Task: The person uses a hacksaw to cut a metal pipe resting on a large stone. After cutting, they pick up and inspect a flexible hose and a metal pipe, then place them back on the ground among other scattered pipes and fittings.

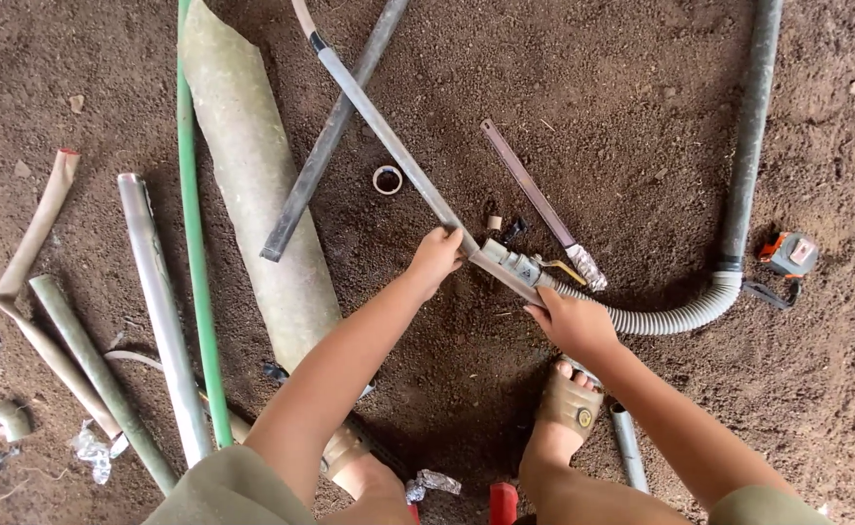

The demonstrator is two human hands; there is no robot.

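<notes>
A long grey plastic pipe (pixel 389 141) was observed lying on a diagonal over the brown dirt floor (pixel 641 97), its long axis running from far left down to a grey valve fitting (pixel 517 267) near centre. The left hand (pixel 434 258) was noted closed around the pipe just left of the fitting. The right hand (pixel 571 323) was recorded wrapped under the fitting's right end, where a ribbed grey flexible hose (pixel 676 316) curved off rightward. The fitting lay between both grips, the right hand nearer. A broad pale pipe (pixel 252 175) lay left.
</notes>
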